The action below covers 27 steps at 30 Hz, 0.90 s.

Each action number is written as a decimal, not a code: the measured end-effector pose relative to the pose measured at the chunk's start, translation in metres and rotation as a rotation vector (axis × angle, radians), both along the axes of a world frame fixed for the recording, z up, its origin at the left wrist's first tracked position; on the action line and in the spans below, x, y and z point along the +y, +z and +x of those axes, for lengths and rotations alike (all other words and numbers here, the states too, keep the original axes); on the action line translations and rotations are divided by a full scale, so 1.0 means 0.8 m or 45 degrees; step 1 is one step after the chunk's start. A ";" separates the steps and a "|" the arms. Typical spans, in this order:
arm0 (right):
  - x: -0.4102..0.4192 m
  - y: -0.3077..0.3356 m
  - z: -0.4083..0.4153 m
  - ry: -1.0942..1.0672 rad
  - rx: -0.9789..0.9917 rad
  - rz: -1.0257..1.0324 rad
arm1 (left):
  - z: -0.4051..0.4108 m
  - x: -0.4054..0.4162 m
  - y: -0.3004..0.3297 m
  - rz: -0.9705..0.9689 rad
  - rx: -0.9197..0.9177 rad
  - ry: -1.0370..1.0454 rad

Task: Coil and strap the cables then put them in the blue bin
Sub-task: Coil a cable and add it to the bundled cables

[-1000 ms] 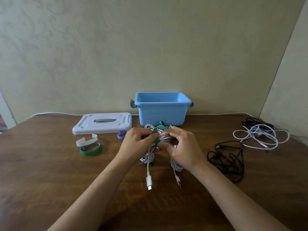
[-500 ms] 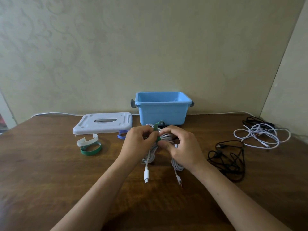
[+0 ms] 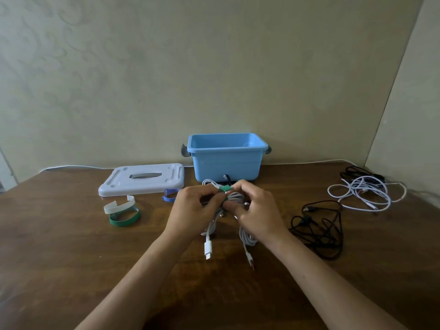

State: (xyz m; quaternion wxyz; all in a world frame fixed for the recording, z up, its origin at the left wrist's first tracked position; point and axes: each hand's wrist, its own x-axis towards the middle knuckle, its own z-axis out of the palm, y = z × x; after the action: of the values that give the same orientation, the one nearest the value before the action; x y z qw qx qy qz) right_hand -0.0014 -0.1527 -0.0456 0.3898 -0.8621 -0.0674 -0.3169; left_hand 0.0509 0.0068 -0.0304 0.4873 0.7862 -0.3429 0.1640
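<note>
Both hands are on the coiled white cable (image 3: 234, 198), held just above the wooden table (image 3: 71, 258) in front of the blue bin (image 3: 226, 163). Left hand (image 3: 194, 210) has its fingers curled round the left side of the coil, thumb pressing on the green strap (image 3: 225, 191) that wraps the bundle. Right hand (image 3: 258, 210) grips the coil from the right, fingertips pinching the strap's top end, thumb underneath against the wrap. Cannot tell if the strap is fully fastened; the fingers cover the overlap. Two loose cable ends hang below the hands: a white connector (image 3: 207, 248) under the left wrist and a thinner plug (image 3: 250, 258) under the right, both close to the tabletop. The bin is open, back against the wall, a dark cable tip visible at its front base. Its grey-white lid (image 3: 142, 178) lies flat to the left of it. Spare straps sit left of the hands: a blue one (image 3: 170, 195) near the lid's corner, a white one (image 3: 119, 205) and a green one (image 3: 124, 219) touching each other further left. To the right lie a loose black cable (image 3: 319, 225) and, beyond it, a tangle of white and black cables (image 3: 364, 189), uncoiled.
</note>
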 end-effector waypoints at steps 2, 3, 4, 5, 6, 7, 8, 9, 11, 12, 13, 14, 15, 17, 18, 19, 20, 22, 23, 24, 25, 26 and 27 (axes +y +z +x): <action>-0.001 -0.001 0.002 -0.005 0.009 0.009 | 0.002 0.000 0.000 0.037 -0.022 0.002; -0.002 -0.001 0.002 0.001 0.019 0.023 | 0.001 0.000 0.000 0.063 -0.030 0.002; -0.002 -0.002 0.003 0.010 0.030 0.043 | 0.001 0.001 0.000 0.083 -0.042 0.000; -0.003 -0.001 0.003 0.020 0.045 0.067 | 0.000 0.001 0.000 0.097 -0.054 -0.001; -0.004 -0.001 0.003 0.028 0.067 0.095 | -0.001 0.001 0.001 0.103 -0.061 0.000; -0.004 0.000 0.003 0.037 0.091 0.127 | -0.001 0.002 0.001 0.099 -0.058 0.002; -0.005 0.001 0.003 0.043 0.111 0.156 | -0.001 0.002 0.000 0.083 -0.043 0.002; -0.006 0.001 0.003 0.050 0.124 0.181 | 0.001 0.003 -0.001 0.060 -0.020 -0.002; -0.005 0.002 0.004 0.068 0.146 0.226 | 0.003 0.003 -0.002 0.019 0.030 -0.020; -0.005 0.003 0.003 0.083 0.158 0.267 | 0.004 0.003 -0.002 0.007 0.046 -0.031; -0.005 0.003 0.003 0.099 0.171 0.313 | 0.005 0.003 -0.002 0.005 0.055 -0.041; -0.004 0.003 0.003 0.110 0.183 0.352 | 0.005 0.003 -0.001 0.006 0.064 -0.054; -0.005 0.003 0.002 0.116 0.193 0.377 | 0.005 0.003 0.000 0.007 0.078 -0.070; -0.004 0.004 0.002 0.112 0.226 0.395 | 0.005 0.004 0.002 0.008 0.117 -0.104; -0.005 0.005 0.001 0.105 0.250 0.409 | 0.005 0.005 0.003 0.011 0.144 -0.121; -0.005 0.005 0.002 0.099 0.278 0.437 | 0.005 0.005 0.004 0.018 0.167 -0.137; -0.005 0.006 0.002 0.100 0.312 0.471 | 0.006 0.006 0.004 0.027 0.187 -0.155; -0.006 0.005 0.003 0.128 0.355 0.504 | 0.006 0.007 0.004 0.050 0.222 -0.183; -0.007 0.004 0.004 0.147 0.353 0.487 | 0.006 0.007 0.004 0.053 0.249 -0.185; -0.009 0.003 0.004 0.172 0.341 0.459 | 0.005 0.007 0.003 0.035 0.298 -0.184; -0.010 0.004 0.004 0.208 0.325 0.427 | 0.006 0.008 0.003 -0.008 0.369 -0.179; -0.011 0.005 0.003 0.257 0.316 0.404 | 0.006 0.010 0.005 -0.073 0.461 -0.182; -0.011 0.006 0.003 0.302 0.314 0.371 | 0.008 0.013 0.007 -0.135 0.553 -0.188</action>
State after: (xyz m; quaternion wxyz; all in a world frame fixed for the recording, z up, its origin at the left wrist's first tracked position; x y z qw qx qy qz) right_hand 0.0007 -0.1613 -0.0410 0.5499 -0.8149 -0.0738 -0.1673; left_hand 0.0572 0.0172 -0.0251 0.6009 0.7491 -0.2776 -0.0273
